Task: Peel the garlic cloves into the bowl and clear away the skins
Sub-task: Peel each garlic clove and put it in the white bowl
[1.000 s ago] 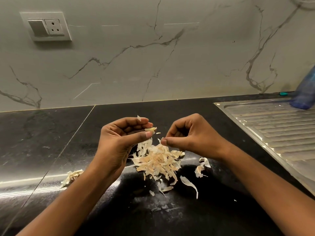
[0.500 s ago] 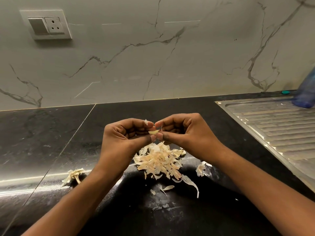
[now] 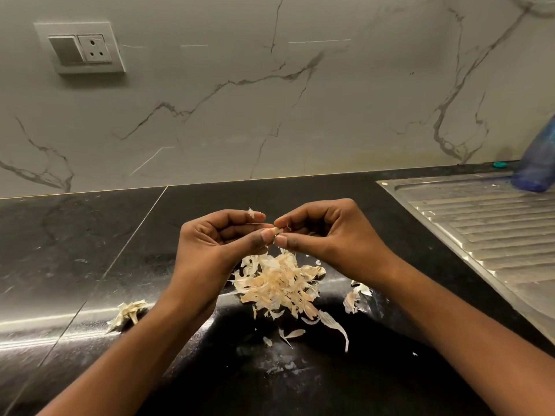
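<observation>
My left hand (image 3: 219, 244) pinches a small garlic clove (image 3: 274, 230) between thumb and fingertips. My right hand (image 3: 324, 235) meets it tip to tip and grips the same clove's skin. Most of the clove is hidden by the fingers. A scrap of skin (image 3: 251, 212) sticks to my left index finger. Directly below the hands lies a heap of pale garlic skins (image 3: 276, 283) on the black countertop (image 3: 90, 250). Loose skins (image 3: 335, 325) trail off in front of the heap, and a few more skins (image 3: 356, 297) lie to its right. No bowl is in view.
A garlic stem remnant (image 3: 129, 313) lies on the counter to the left. A steel sink drainboard (image 3: 486, 235) fills the right side, with a blue bottle (image 3: 537, 163) at its far end. A marble wall with a switch and socket (image 3: 81, 48) stands behind.
My right hand moved left from over the skins and closed on the clove held in my left hand. Both hands now sit fingertip to fingertip, slightly higher above the heap.
</observation>
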`<state>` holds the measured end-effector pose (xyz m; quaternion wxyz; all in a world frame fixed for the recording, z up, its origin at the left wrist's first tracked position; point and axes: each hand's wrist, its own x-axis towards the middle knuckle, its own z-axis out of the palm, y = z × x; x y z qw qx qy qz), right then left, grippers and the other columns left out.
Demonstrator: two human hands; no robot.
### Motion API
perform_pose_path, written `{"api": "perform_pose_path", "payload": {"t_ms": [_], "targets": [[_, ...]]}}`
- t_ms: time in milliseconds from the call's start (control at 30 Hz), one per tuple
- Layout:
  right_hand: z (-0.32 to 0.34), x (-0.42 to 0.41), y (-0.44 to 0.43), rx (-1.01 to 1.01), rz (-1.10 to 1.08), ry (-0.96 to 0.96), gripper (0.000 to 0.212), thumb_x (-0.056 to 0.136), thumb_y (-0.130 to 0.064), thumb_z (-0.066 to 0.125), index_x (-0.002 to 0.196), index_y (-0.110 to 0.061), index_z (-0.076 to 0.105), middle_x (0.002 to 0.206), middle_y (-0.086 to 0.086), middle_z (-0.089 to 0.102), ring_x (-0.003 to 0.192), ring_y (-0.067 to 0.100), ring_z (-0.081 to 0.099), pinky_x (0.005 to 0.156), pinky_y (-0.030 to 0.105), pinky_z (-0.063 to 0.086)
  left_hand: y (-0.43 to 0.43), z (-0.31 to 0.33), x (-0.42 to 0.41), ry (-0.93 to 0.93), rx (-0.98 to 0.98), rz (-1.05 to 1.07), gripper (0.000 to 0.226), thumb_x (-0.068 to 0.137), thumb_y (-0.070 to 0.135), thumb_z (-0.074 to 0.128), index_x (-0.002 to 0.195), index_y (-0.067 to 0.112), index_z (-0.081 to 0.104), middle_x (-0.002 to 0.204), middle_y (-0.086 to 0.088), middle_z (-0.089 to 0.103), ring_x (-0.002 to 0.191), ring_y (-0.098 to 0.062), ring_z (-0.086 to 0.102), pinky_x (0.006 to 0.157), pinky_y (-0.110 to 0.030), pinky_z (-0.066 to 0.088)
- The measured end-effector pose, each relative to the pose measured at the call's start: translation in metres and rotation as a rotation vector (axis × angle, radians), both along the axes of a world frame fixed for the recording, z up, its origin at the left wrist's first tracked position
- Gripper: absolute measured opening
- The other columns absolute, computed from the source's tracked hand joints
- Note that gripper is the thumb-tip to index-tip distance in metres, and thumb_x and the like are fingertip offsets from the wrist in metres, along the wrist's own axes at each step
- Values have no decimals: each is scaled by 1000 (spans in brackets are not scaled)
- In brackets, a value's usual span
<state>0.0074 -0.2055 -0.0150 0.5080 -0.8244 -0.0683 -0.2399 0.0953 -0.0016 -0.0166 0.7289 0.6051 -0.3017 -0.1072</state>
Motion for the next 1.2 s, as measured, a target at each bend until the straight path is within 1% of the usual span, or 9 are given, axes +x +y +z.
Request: {"api": "perform_pose_path", "payload": {"t_ms": [133,267,467,567,733,833,900,1000,1200], "targets": [[0,2,0,48,-8,-25,19,88,-8,84,106,-5,81,96,6,81,90,24,79,84,42,67,-1,0,1,71,-29,-28,32,77,2,81,108,0,75,100,-20,80,96,-35,79,81,-34,65],[2,1,-5,116,-35,-50,14,87,-2,83,101,-2,81,91,10,81,83,26,80,78,34,66,0,2,2,175,-84,-32,34,73,5,81,106,-1,75,101,-23,79,93,-36,79,81,-33,65],[3,0,-7,17,-27,-52,18,90,-8,83,108,-6,81,94,5,81,86,23,79,79,35,67,0,3,3,237,-82,-45,28,77,3,78,105,-2,75,100,-24,78,86,-33,79,73,-28,65],[0,0,-3,-143,-20,-120,23,89,-13,85,111,-9,81,97,-1,81,90,19,79,82,32,66,-1,3,1,229,-62,-46,29,78,4,78,105,-3,75,99,-25,78,85,-32,79,71,-28,65],[-2,4,-2,-297,-58,-201,13,93,-14,82,105,-11,83,92,-4,80,84,10,77,75,21,62,-2,2,1,228,-62,-49,26,76,6,78,100,-3,76,98,-26,78,85,-33,79,72,-29,65],[-3,4,-1,-318,-82,-206,11,95,-17,80,104,-12,82,88,-5,78,79,12,75,69,25,63,-1,1,1,229,-80,-86,30,75,4,78,103,-6,75,102,-26,77,94,-35,79,81,-31,65],[-4,5,-1,-326,-98,-210,10,95,-18,79,103,-11,81,86,-4,77,77,12,72,67,21,60,-1,1,1,187,-55,-97,34,73,2,80,106,-4,75,104,-24,78,99,-34,78,85,-32,64],[-4,5,1,-339,-103,-194,7,96,-15,78,101,-10,79,85,-6,74,77,9,70,67,13,55,-1,1,1,146,-27,-88,36,71,-1,81,106,-3,76,102,-21,79,98,-32,78,81,-28,62],[-2,5,1,-305,-122,-168,3,99,-13,73,97,-13,75,82,-8,69,74,9,66,65,12,51,-1,0,0,98,-12,-81,35,72,0,82,106,-4,76,100,-22,79,95,-35,79,80,-30,63]]}}
